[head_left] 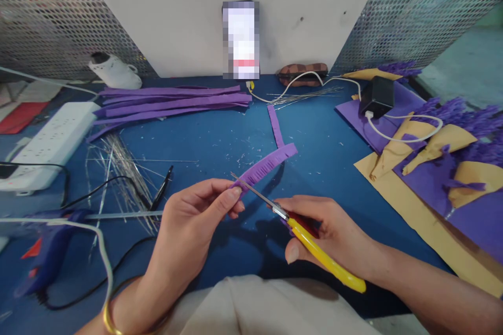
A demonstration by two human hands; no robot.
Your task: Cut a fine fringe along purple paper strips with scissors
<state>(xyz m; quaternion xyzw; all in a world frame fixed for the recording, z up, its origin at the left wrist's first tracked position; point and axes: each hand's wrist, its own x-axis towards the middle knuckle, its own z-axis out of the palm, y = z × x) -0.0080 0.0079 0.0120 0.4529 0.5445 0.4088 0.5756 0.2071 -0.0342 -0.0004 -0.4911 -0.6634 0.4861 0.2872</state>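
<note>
Between the thumb and fingers of my left hand is one end of a purple paper strip, its edge cut into a row of fine slits. The strip slants up to the right, away from the hand. My right hand is wrapped round scissors with a yellow handle, a darker red part showing beside it. Their blades cross the strip close to my left fingertips. A short purple strip piece lies on the blue table just beyond.
Long purple strips lie at the back left, near loose thin wires, a white power strip and a blue glue gun. A phone leans against the board. Paper-wrapped purple flowers and a black charger are at right.
</note>
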